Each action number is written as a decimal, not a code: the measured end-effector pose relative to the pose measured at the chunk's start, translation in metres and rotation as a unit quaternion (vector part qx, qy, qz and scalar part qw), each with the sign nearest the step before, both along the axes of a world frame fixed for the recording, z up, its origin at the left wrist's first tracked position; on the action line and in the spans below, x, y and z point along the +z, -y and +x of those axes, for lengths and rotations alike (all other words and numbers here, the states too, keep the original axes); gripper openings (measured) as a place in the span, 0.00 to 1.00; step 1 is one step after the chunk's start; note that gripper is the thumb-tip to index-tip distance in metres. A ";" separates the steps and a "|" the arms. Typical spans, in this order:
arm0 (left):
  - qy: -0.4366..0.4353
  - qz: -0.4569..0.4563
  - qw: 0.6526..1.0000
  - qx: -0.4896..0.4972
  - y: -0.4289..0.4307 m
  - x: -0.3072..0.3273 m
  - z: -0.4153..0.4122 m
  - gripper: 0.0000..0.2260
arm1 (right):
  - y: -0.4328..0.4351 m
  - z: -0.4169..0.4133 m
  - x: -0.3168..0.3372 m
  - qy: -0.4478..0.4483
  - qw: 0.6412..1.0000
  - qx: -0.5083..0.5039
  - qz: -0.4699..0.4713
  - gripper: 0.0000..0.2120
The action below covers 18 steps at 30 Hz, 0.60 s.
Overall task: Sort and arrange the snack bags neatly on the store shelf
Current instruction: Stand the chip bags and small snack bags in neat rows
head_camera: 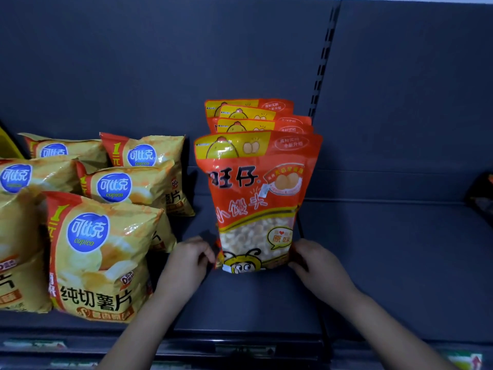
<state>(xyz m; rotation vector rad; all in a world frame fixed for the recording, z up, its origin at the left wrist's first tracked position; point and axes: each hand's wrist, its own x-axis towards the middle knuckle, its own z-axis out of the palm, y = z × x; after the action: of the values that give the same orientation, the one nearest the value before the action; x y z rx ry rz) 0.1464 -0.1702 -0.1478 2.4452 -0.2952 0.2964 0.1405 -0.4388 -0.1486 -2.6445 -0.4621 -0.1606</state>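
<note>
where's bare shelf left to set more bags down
Widest bare shelf lies right of the orange bag row, up to a dark package at the right edge. A narrow strip separates that row from the chip bags. Left side is crowded.

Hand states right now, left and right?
Left hand: pinches the front orange bag at its bottom left corner.
Right hand: grips the same bag's bottom right corner.
</note>
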 end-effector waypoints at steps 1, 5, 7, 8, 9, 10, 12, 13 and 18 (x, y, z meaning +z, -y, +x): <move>-0.001 0.002 1.000 -0.003 -0.001 0.001 -0.002 0.16 | 0.000 0.000 0.001 0.000 1.000 -0.002 0.002 0.08; -0.092 -0.030 0.995 0.000 0.002 -0.024 -0.006 0.06 | 0.002 0.000 0.001 -0.030 0.999 0.030 -0.024 0.10; -0.227 -0.062 0.972 0.010 0.008 -0.031 -0.011 0.22 | 0.001 0.000 -0.002 -0.019 0.996 0.061 -0.065 0.06; -0.257 -0.067 0.964 0.006 0.012 -0.030 -0.009 0.28 | 0.000 0.001 -0.002 -0.015 0.992 0.075 -0.103 0.04; -0.274 -0.080 0.958 -0.035 0.015 -0.034 -0.009 0.31 | -0.001 0.003 0.001 0.011 0.984 0.091 -0.150 0.07; -0.279 -0.102 0.949 -0.105 0.010 -0.035 -0.015 0.37 | -0.001 0.003 0.004 0.022 0.979 0.095 -0.179 0.07; -0.250 -0.129 0.946 -0.162 -0.003 -0.038 -0.013 0.46 | -0.007 0.008 0.016 0.001 0.972 0.109 -0.208 0.04; -0.237 -0.137 0.950 -0.150 -0.001 -0.037 -0.008 0.45 | -0.005 0.013 0.017 -0.023 0.971 0.097 -0.216 0.08; -0.165 -0.310 0.932 -0.087 0.039 0.006 -0.018 0.30 | 0.002 0.016 0.023 -0.127 0.984 0.099 -0.071 0.18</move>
<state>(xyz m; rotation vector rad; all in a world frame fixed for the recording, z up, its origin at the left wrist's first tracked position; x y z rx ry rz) 0.1284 -0.2089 -0.1418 1.7872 -0.2231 -0.0966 0.1568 -0.4413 -0.1256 -2.6854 -0.6641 0.2789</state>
